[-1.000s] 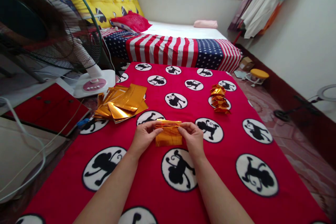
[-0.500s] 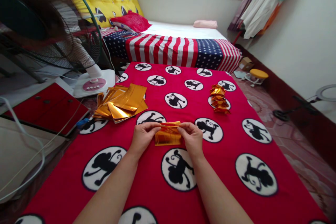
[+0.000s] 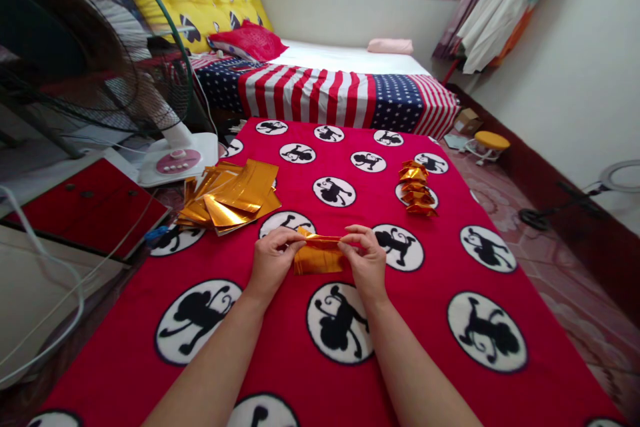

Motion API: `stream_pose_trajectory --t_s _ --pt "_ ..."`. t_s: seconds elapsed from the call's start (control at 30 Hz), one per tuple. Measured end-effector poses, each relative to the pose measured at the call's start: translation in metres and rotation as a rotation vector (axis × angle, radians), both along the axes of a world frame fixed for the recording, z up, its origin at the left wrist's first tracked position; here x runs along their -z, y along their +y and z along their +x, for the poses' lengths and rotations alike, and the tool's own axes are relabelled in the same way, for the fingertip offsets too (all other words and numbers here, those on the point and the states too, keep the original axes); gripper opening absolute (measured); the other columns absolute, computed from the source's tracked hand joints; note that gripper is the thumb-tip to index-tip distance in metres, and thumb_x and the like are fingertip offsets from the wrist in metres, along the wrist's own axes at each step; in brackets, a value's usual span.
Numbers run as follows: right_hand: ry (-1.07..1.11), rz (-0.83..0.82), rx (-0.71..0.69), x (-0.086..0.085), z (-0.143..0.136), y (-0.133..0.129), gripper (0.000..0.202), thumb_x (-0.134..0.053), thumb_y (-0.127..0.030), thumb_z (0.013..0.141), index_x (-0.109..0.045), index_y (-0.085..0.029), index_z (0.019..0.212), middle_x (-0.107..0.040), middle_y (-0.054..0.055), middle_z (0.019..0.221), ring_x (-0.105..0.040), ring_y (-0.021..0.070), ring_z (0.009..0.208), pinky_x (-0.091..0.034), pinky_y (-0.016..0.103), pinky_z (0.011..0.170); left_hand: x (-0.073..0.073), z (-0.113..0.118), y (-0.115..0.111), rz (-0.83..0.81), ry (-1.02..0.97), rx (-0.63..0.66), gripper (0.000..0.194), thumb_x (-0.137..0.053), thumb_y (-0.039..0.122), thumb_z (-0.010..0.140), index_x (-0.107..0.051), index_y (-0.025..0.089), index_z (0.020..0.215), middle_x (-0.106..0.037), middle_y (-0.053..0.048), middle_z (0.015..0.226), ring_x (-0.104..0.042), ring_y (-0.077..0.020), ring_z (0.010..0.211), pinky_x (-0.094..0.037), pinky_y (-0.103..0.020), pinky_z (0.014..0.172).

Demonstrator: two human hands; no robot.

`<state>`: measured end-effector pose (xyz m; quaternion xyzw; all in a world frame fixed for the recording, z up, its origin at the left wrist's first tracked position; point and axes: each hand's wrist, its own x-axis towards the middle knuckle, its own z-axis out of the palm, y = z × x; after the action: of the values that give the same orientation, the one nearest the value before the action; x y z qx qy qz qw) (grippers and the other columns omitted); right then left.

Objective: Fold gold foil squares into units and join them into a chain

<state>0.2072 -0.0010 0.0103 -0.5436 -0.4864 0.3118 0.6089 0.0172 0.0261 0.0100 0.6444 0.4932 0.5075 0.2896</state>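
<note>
A sheet of gold foil paper [image 3: 320,261] hangs between my two hands, its upper edge folded over. My left hand [image 3: 274,255] pinches the left end of the fold between thumb and forefinger. At the right end, my right hand [image 3: 366,257] pinches the same fold, with its other fingers raised a little. To the left lies a loose stack of gold foil sheets [image 3: 235,193]. A row of folded gold foil pieces [image 3: 418,188] stands on the right.
A red cloth with black monkey prints [image 3: 410,327] covers the surface under my hands. An electric fan [image 3: 177,153] stands at the left, its blades blurred. Beyond is a bed with a striped, starred cover [image 3: 320,93]. A yellow stool [image 3: 491,141] is on the floor at right.
The upper edge of the foil sheet is folded into a narrower, raised strip. My right fingers have lifted slightly; both hands keep their pinch in nearly the same place.
</note>
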Motion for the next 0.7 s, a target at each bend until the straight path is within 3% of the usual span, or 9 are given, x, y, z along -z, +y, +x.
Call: stream_pose_trajectory --t_s 0.13,0.2,0.3,0.43,0.53,0.7 --pt "0.108 -0.029 -0.054 -0.002 -0.002 -0.001 0.007 -0.07 -0.028 0.077 -0.068 -0.022 0.075 -0.071 0.004 0.093 -0.064 0.0199 0.089 -0.051 0.031 0.076 -0.006 0.0 0.0 0.141 0.066 -0.027 0.005 -0.07 0.022 0.078 -0.074 0.02 0.076 -0.065 -0.004 0.089 -0.063 -0.0162 0.086 -0.051 -0.026 0.076" --pt "0.166 -0.061 -0.066 0.0 -0.002 -0.001 0.007 -0.071 -0.029 0.077 -0.068 -0.022 0.078 -0.071 0.003 0.086 -0.065 0.0186 0.081 -0.051 0.031 0.075 -0.009 0.001 -0.001 0.151 0.069 0.002 0.007 -0.069 0.021 0.08 -0.073 0.02 0.076 -0.066 -0.004 0.087 -0.063 -0.0164 0.087 -0.05 -0.027 0.081" --pt "0.193 -0.083 -0.054 0.004 -0.002 -0.001 0.01 -0.072 -0.031 0.077 -0.069 -0.022 0.078 -0.069 0.001 0.078 -0.063 0.0165 0.072 -0.05 0.029 0.069 -0.009 0.002 -0.003 0.084 0.059 0.038 0.008 -0.068 0.022 0.081 -0.072 0.02 0.076 -0.07 -0.002 0.078 -0.064 -0.0151 0.076 -0.05 -0.025 0.074" --pt "0.203 -0.083 -0.036 0.006 -0.001 -0.001 0.012 -0.074 -0.031 0.076 -0.067 -0.021 0.077 -0.067 0.0 0.074 -0.061 0.0148 0.069 -0.048 0.026 0.066 -0.004 0.002 -0.004 -0.062 -0.013 -0.038 0.012 -0.075 0.027 0.075 -0.074 0.019 0.083 -0.073 -0.002 0.078 -0.063 -0.014 0.066 -0.05 -0.023 0.063" --pt "0.205 -0.082 -0.039 0.006 -0.001 0.0 0.013 -0.074 -0.031 0.076 -0.067 -0.021 0.077 -0.066 0.0 0.074 -0.061 0.0149 0.07 -0.049 0.026 0.066 0.001 0.001 -0.002 -0.143 -0.099 -0.049 0.022 -0.077 0.031 0.071 -0.075 0.017 0.089 -0.075 -0.004 0.081 -0.066 -0.0152 0.068 -0.052 -0.024 0.063" --pt "0.222 -0.087 -0.031 0.005 -0.002 0.0 0.016 -0.076 -0.032 0.074 -0.067 -0.02 0.079 -0.067 0.0 0.075 -0.062 0.0145 0.07 -0.05 0.026 0.067 0.005 0.0 -0.001 -0.181 -0.143 -0.035 0.021 -0.077 0.032 0.071 -0.075 0.016 0.083 -0.076 -0.005 0.081 -0.068 -0.0164 0.07 -0.055 -0.025 0.067"
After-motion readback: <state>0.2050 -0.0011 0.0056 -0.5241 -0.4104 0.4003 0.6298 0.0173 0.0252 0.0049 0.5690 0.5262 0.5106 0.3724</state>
